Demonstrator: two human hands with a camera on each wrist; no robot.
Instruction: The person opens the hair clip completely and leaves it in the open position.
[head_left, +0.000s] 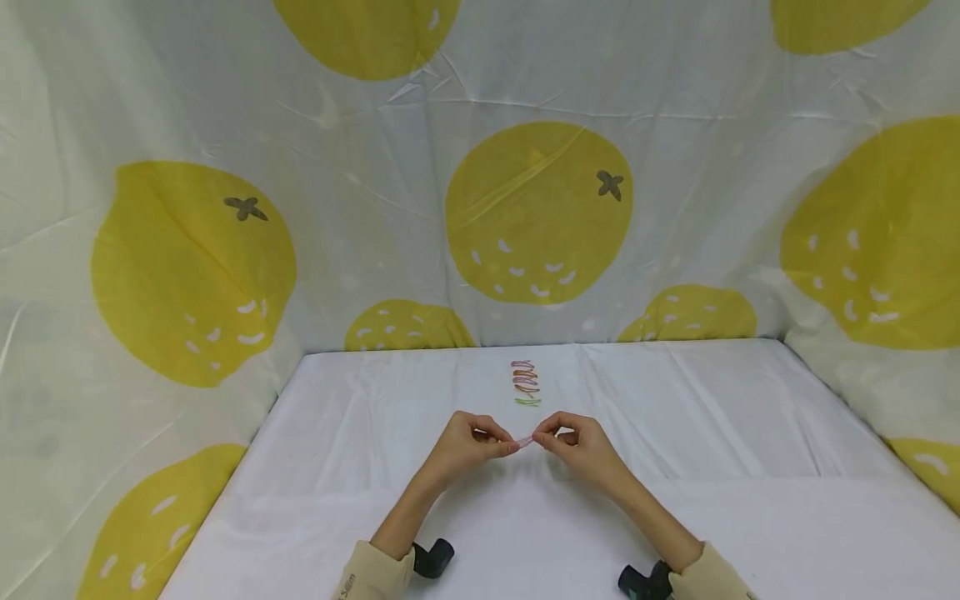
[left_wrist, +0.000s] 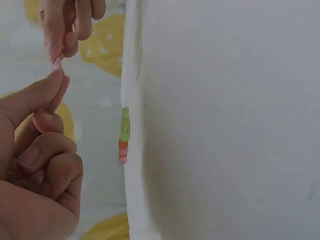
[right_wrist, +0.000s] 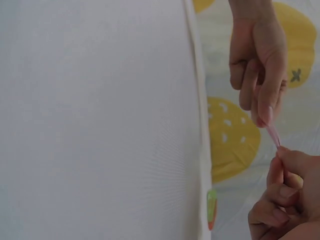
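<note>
Between both hands is a small pink snap hair clip, held up over the white table. My left hand pinches one end of it between thumb and index finger, the other fingers curled in. At the opposite end, my right hand pinches the clip with thumb and fingertip. The left wrist view shows the pink clip partly covered by the fingers. Beyond the hands, a column of several snap clips lies on the cloth, with a green clip nearest and orange and pink ones behind it.
A white cloth covers the table, with creases across it. Fabric printed with yellow lemons hangs behind and along both sides, meeting the table at its edges. Black wrist cameras sit at the beige sleeves.
</note>
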